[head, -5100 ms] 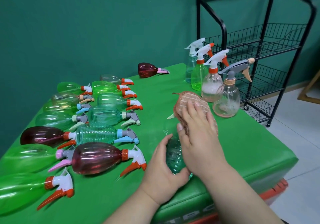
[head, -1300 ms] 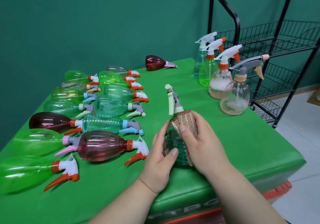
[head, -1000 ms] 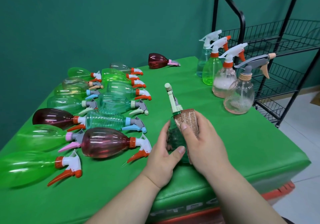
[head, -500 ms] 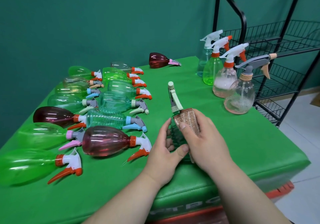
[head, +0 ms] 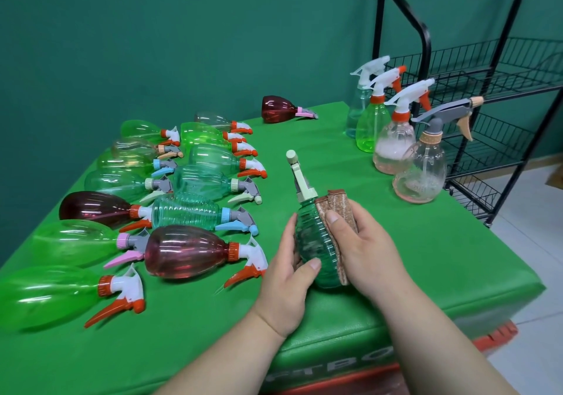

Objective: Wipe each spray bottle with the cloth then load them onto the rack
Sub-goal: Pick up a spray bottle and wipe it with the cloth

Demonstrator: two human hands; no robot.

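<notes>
A ribbed teal spray bottle [head: 313, 242] with a pale green nozzle stands tilted near the front middle of the green table [head: 426, 257]. My left hand [head: 289, 275] grips its left side, thumb across the front. My right hand [head: 365, 248] holds a folded brown cloth [head: 336, 211] against the bottle's right side. Several spray bottles [head: 170, 199] in green, teal, clear and dark red lie in rows on the left. The black wire rack [head: 493, 95] stands beside the table at the right.
Several upright spray bottles [head: 396, 138] stand at the table's back right corner, close to the rack. A lone dark red bottle [head: 281, 109] lies at the far edge. A green wall rises behind. Pale floor tiles [head: 533, 242] show at the right.
Five seconds ago the bottle lay under my hands with the cloth bunched on top. It now stands raised, and over the last second the cloth has shifted slightly along its right side.
</notes>
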